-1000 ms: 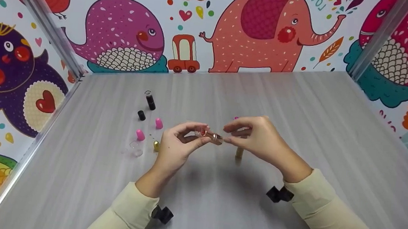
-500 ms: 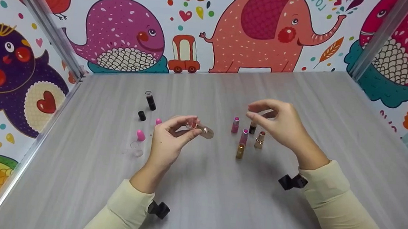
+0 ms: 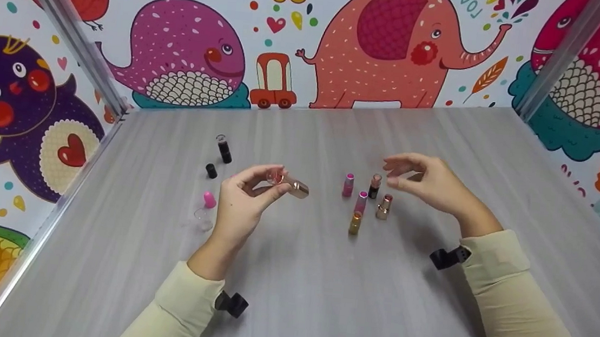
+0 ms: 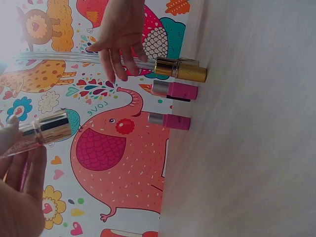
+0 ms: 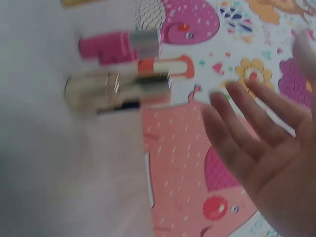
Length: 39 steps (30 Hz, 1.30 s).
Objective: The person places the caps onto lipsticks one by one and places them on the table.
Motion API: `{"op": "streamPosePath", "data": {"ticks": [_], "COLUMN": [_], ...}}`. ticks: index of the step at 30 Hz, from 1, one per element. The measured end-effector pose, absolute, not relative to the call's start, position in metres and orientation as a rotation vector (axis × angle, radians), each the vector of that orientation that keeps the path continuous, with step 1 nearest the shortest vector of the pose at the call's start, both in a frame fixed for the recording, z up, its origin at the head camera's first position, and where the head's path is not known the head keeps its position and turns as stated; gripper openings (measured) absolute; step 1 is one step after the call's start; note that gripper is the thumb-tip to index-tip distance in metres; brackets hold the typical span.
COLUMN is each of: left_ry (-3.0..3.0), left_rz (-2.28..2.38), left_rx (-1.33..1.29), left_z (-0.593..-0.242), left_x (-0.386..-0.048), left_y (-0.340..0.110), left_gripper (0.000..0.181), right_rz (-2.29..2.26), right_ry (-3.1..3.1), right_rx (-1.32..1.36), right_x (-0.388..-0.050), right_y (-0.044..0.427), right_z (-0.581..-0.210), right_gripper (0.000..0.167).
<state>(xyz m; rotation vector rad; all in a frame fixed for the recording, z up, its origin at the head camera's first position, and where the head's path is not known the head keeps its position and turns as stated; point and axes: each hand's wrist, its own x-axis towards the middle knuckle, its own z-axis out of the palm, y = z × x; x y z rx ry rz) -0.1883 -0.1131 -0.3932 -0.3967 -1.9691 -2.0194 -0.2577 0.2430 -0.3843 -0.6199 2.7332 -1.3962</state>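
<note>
Reference point: the gold tube (image 3: pixel 355 224), upright on the table (image 3: pixel 294 298). Left of it and slightly beyond, the left hand (image 3: pixel 240 204) pinches a rose-gold tube (image 3: pixel 299 189), tilted and clear of the table, its transparent end between thumb and fingers. Right of the gold tube and farther off, the right hand (image 3: pixel 434 184) holds nothing; thumb and fingers stand apart.

Risk one, judged highest: knock-over. A near pink tube (image 3: pixel 360 203) stands just behind the gold tube, contact not determinable; a far pink tube (image 3: pixel 349 185), a black-based tube (image 3: pixel 374 187) and a red-topped tube (image 3: pixel 383 211) crowd beyond it. All are narrow, and the right fingers appear near the black-based tube; a low sweep could topple several.

Risk two: drop. The hold is toward one end, so an off-centre pull could twist the rose-gold tube free. Whether its transparent end is a separate piece cannot be told.

Risk three: loss of small parts. Well left of the gold tube are a pink cap (image 3: pixel 210 200) and a clear cap (image 3: pixel 203 220), the latter hard to make out, liable to be brushed aside by the left hand.
</note>
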Motion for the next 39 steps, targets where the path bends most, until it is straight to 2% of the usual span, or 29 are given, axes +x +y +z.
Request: {"op": "streamPosePath", "data": {"ticks": [3,6,16,28,39], "left_ry": [-1.958,-1.952,-1.957,-1.949,-2.039], "left_rz": [-2.056,-2.073,-2.074,-2.059,-1.959], "left_rx": [-0.372,-0.358,-0.345,-0.292,-0.091], "left_z": [-0.393,-0.393,-0.395,-0.392,-0.371], "left_x": [-0.188,-0.188,-0.189,-0.194,-0.226], "left_y": [-0.113,-0.112,-0.110,-0.115,-0.142], "left_gripper": [0.032,0.031,0.031,0.032,0.033], "right_rz": [-1.288,-1.245,-1.137,-1.061,-1.168], "right_ry": [2.697,2.673,2.589,2.680,2.607], "right_rx": [-0.690,-0.683,-0.645,-0.666,-0.663], "right_x": [-0.263,-0.267,-0.272,-0.270,-0.276], "right_y": [0.256,0.263,0.259,0.249,0.249], "right_z": [-0.394,-0.403,-0.435,-0.444,-0.451], "right_gripper": [0.051,0.052,0.035,0.021,0.015]}}
